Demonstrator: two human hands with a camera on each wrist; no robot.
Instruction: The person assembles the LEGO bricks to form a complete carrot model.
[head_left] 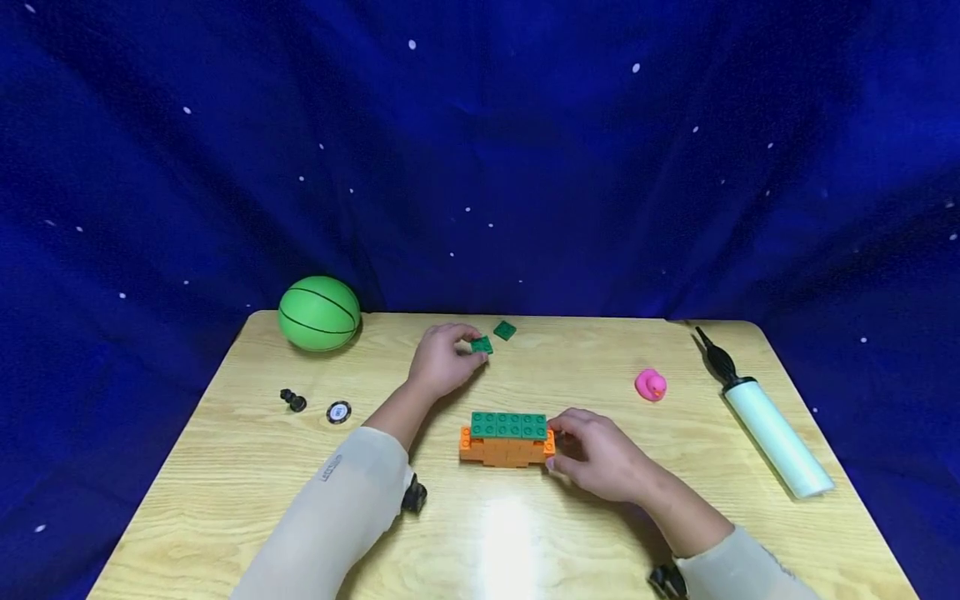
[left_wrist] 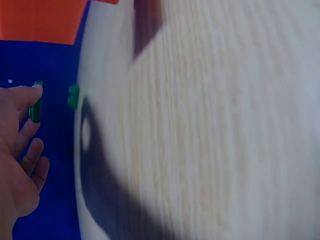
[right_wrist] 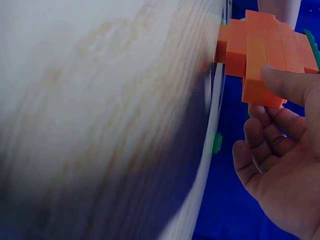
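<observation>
Between thumb and fingertips, my left hand pinches a small green building brick, also seen in the left wrist view. A second green brick lies just beyond it near the table's back edge. My right hand grips the right end of a model made of orange bricks, thumb in front and fingers behind. Along the top of this model runs a row of green studded bricks. In the right wrist view the orange body widens in steps from its narrow base.
On the left of the wooden table are a green ball, a black chess piece and a poker chip. A pink rubber duck and a hand pump lie on the right. Behind hangs a blue curtain.
</observation>
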